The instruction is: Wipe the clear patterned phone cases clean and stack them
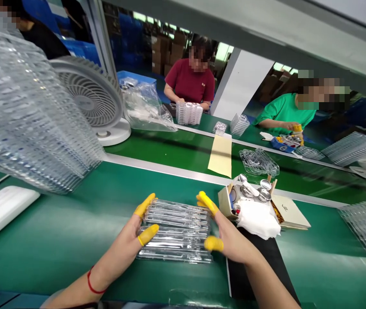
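Although the clear trays (176, 244) lie in plain sight between the two hands, toward the near edge of the green bench (89, 223), glare runs their edges together and I cannot count the layers. Left hand (129, 236): grip spread, thumb and fingers apart around the left end, thumb overlapping the trays; how hard it presses, cannot tell. Right hand (229, 236): grip likewise spread at the right end, thumb smeared by blur, contact uncertain. Yellow covers (148, 234) sheath the fingertips; both palms are hidden from me, as are some of the fingers.

Right forearm crosses a black mat (263, 266), masking part of it. Just beyond the right hand, a box (225, 204) of small round pieces; a crumpled white cloth (256, 216) hides much of the contents. Notebook (294, 212) beside it.

Far left, a tall leaning tray stack (34, 120), cut off by the edge of view, blocks part of the grey fan (89, 92). White bar (4, 216) below, also cut off. Past the fan, a plastic bag (147, 109), contents unclear. Across the divider, a person in red (187, 81) is behind more trays (189, 113), which partly cover the hands.
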Tool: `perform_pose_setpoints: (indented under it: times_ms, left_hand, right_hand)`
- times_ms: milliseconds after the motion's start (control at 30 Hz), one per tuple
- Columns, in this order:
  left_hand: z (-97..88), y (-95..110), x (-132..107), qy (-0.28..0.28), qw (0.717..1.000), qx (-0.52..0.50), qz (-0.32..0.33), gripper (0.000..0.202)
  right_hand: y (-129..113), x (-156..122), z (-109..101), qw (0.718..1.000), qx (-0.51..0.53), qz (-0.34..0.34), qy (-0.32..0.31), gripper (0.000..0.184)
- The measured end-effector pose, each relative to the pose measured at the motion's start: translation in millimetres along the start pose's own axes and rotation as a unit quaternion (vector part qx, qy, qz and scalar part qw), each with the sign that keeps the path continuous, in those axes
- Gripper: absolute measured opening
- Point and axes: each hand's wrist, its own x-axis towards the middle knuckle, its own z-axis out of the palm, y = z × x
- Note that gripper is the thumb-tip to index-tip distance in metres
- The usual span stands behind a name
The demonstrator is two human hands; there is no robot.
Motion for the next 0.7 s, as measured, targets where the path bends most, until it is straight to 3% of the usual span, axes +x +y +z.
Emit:
perform_pose_setpoints:
  times_ms: [133, 233, 300, 400, 467, 533, 567, 633, 700]
  left_hand:
    - [2.0, -5, -3, -0.019, 0.999, -0.026, -0.009, 0.082]
    - [0.1, -11, -5, -0.033, 0.998, -0.056, 0.007, 0.082]
    - [-6.9, -12, -8, -0.05, 0.998, -0.021, 0.012, 0.086]
    - [-23.8, -11, -12, -0.1, 0.993, 0.052, 0.02, 0.098]
    - [-33.1, -13, -15, -0.134, 0.987, 0.079, 0.048, 0.12]
    - [-37.1, -18, -18, -0.139, 0.978, 0.125, 0.092, 0.142]
    - [-37.0, -20, -19, -0.127, 0.971, 0.164, 0.114, 0.144]
    - [-34.5, -26, -20, -0.092, 0.951, 0.25, 0.157, 0.126]
    - [-31.4, -30, -20, -0.069, 0.933, 0.301, 0.187, 0.102]
  right_hand:
    - [14, -30, 21, 0.997, -0.068, 0.021, 0.025, 0.163]
    - [24, -38, 43, 0.986, -0.151, 0.012, 0.069, 0.162]
    - [27, -37, 53, 0.982, -0.169, 0.01, 0.086, 0.153]
    - [28, -35, 56, 0.988, -0.123, 0.025, 0.091, 0.144]
    - [28, -36, 53, 0.99, -0.09, 0.035, 0.105, 0.141]
    - [30, -39, 49, 0.99, -0.081, 0.047, 0.103, 0.146]
    - [31, -40, 46, 0.991, -0.08, 0.05, 0.094, 0.151]
    - [32, -41, 39, 0.995, -0.055, 0.04, 0.074, 0.155]
    - [32, -36, 31, 0.996, 0.009, 0.017, 0.087, 0.138]
